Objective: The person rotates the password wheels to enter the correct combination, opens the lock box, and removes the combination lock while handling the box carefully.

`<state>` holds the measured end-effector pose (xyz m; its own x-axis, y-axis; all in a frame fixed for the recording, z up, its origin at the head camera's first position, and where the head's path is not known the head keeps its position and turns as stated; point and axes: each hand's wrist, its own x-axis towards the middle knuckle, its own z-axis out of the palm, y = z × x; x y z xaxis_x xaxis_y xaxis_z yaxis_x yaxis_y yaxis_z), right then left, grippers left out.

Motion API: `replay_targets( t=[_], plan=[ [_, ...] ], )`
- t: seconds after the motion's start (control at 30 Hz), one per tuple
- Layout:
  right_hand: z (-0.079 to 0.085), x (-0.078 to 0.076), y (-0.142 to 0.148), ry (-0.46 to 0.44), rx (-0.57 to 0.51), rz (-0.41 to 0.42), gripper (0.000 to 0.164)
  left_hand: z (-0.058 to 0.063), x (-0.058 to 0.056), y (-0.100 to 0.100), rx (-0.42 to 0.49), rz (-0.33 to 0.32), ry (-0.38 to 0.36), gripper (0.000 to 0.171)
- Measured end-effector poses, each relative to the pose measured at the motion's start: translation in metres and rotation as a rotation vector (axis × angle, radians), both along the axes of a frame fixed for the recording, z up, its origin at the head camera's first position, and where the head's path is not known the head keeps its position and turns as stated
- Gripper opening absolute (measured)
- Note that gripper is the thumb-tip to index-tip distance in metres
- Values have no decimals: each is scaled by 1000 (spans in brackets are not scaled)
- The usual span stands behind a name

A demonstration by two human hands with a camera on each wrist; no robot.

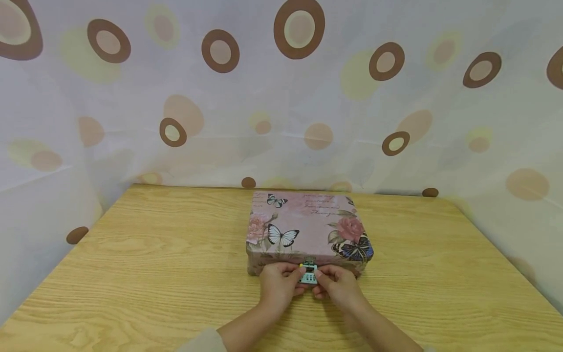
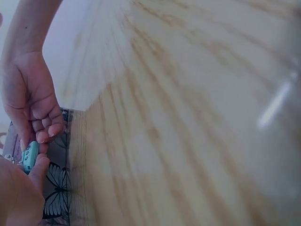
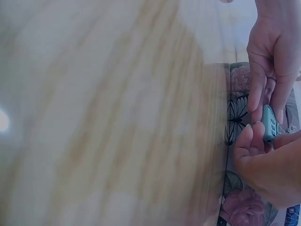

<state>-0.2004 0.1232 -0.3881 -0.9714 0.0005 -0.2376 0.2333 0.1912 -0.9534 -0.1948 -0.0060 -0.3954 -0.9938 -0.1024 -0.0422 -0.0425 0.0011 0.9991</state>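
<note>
A small teal combination padlock (image 1: 309,275) with number dials hangs at the metal clasp (image 1: 310,261) on the front of a pink box (image 1: 308,222) printed with butterflies and roses. My left hand (image 1: 278,283) pinches the padlock's left side between thumb and fingers. On its right side, my right hand (image 1: 339,286) grips it the same way. The right wrist view shows the padlock (image 3: 269,123) between the fingertips of both hands, close to the box front. Whether its shackle is locked cannot be made out.
The box stands lid down on a wooden table (image 1: 154,264), near its back edge. Behind the table hangs a pale curtain (image 1: 272,98) with brown rings and dots. Bare wood surrounds the box on the left, right and front.
</note>
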Motion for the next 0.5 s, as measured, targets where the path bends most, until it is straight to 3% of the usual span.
replay_targets(
  t=[0.13,0.5],
  plan=[
    [0,0,2,-39,-2,41,24,0,1,-2,6,-31,1,18],
    [-1,0,6,-38,-36,97,26,-4,1,-5,35,-93,-8,19]
  ],
)
